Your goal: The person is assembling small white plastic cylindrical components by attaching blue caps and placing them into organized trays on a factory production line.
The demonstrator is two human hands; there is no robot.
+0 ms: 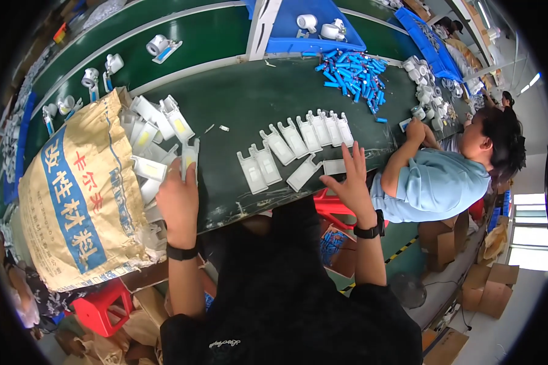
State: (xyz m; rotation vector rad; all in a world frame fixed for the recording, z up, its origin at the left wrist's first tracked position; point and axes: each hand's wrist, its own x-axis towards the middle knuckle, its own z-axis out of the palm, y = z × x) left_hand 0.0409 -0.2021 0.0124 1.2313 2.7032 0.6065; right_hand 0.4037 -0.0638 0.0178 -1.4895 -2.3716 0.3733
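My left hand (178, 199) is at the mouth of a tan paper sack (73, 201), its fingers closed on a white plastic housing (190, 152) with a yellowish strip. More white housings (147, 135) spill from the sack beside it. Over the front edge of the table, my right hand (352, 185) is spread open and holds nothing. Left of its thumb lies a tilted white housing (303, 173), and another housing (333, 166) lies flat, close to the fingers. Beyond them, several white housings (310, 135) stand side by side in a curved row.
A pile of blue wired cylinders (353, 73) lies at the back of the dark green table (225, 91). A blue tray (286, 44) stands behind it. To the right, a co-worker in a light blue shirt (432, 182) sits near white round parts (423, 79). A red stool (106, 307) stands lower left.
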